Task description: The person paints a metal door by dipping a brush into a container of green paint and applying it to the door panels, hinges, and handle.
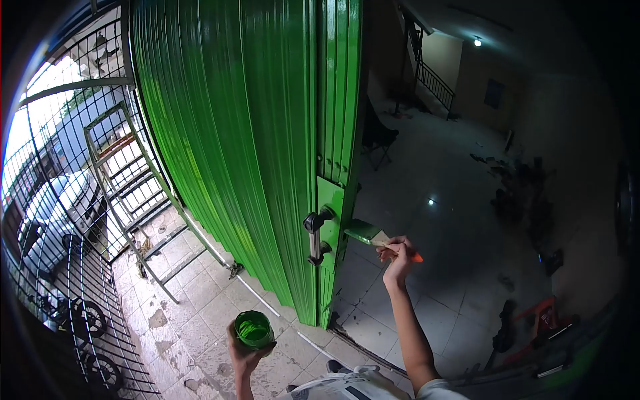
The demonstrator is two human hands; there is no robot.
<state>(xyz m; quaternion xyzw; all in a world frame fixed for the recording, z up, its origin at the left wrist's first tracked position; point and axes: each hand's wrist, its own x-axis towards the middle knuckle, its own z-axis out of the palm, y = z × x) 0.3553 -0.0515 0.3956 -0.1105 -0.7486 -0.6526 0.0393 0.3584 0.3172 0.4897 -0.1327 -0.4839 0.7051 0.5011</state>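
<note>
My right hand (398,253) is closed round the handle of a paintbrush (379,237), whose orange end sticks out past my fingers. Green paint covers the bristles, and their tip is right at the edge of the green folding metal door (227,133). Lower down, my left hand (244,353) grips a cup of green paint (254,329), held upright with its open top toward me. On the door's edge panel sits a pull handle (315,239) with black ends, just left of the brush.
A metal stepladder (137,193) leans by the door on the left. Behind it stands a black grille (63,313), with a car (60,210) and motorbike (87,320) beyond. A floor track (260,297) runs below the door. Inside the dark room, a red plastic object (537,320) lies right.
</note>
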